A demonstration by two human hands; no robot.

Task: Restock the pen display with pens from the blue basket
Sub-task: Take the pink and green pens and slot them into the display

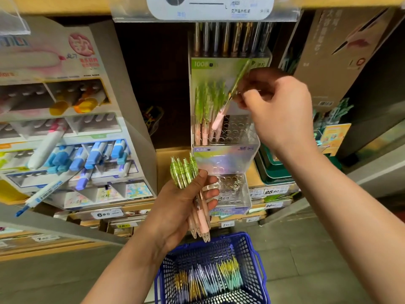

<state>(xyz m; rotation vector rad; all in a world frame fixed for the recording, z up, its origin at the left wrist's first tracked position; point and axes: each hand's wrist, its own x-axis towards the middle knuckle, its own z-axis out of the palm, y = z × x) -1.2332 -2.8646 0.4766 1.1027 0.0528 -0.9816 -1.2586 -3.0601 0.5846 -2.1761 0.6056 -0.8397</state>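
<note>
Right hand point(278, 110) pinching a tilted green-and-pink pen point(235, 88) over the clear pen display point(249, 132), left hand point(184, 207) gripping a pen bundle point(192, 189), blue basket point(256, 260) below holding more pens point(210, 279), marker rack point(72, 137) at left

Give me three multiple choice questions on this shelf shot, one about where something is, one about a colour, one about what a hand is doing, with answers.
1. Where is the blue plastic mesh basket? A) atop the shelf B) at the bottom of the view C) inside the display
2. What colour are the tops of the bundled pens in the left hand? A) red B) black C) green
3. What is the right hand doing? A) pinching one green-and-pink pen at the clear holed acrylic rack B) resting open, empty C) gripping the basket handle

1 B: it lies at the picture's bottom edge.
2 C: translucent green above pink grips.
3 A: it pinches the pen, tip at the rack's holes.
</note>
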